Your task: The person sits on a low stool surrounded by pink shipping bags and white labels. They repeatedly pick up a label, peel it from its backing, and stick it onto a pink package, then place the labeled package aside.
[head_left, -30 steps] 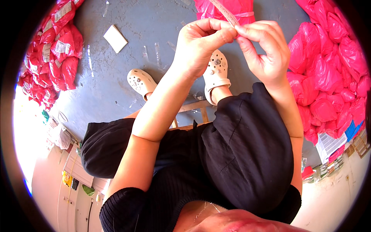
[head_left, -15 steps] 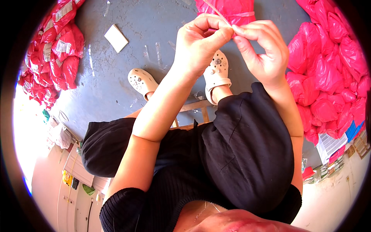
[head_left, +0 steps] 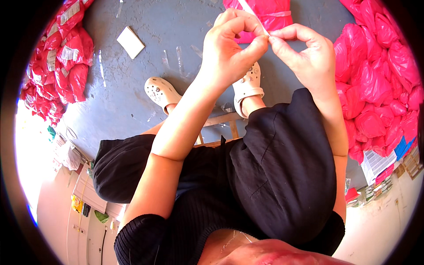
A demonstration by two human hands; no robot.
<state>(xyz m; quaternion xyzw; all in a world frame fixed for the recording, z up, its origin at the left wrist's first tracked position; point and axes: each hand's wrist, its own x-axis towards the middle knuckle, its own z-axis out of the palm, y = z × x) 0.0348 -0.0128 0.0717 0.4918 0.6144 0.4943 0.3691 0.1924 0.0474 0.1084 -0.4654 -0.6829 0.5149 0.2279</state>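
A narrow whitish strip (head_left: 250, 10) runs from the upper edge of the view down to my fingertips; whether it is tape or strap I cannot tell. Thumb and forefinger of my left hand (head_left: 234, 48) pinch it near its lower end. At that same spot my right hand (head_left: 311, 51) pinches too, its fingertips touching those of the left. Any small end between them is hidden by the fingers. Beyond the hands, on the floor, lies a bright pink plastic-wrapped package (head_left: 276, 23) with a pale band around it, partly covered by my fingers.
Heaped pink plastic bags (head_left: 373, 84) rise at the right; labelled red-pink parcels (head_left: 66, 53) are piled at the left. A white card-like square (head_left: 130, 43) and clear tape scraps (head_left: 180, 59) lie on the grey floor (head_left: 119, 92). My beige clogs (head_left: 161, 92) stand below my hands.
My right hand has shifted slightly right, and its thumb and forefinger have closed at the strip's end. The strip shows broader above my left hand. My left hand has barely moved.
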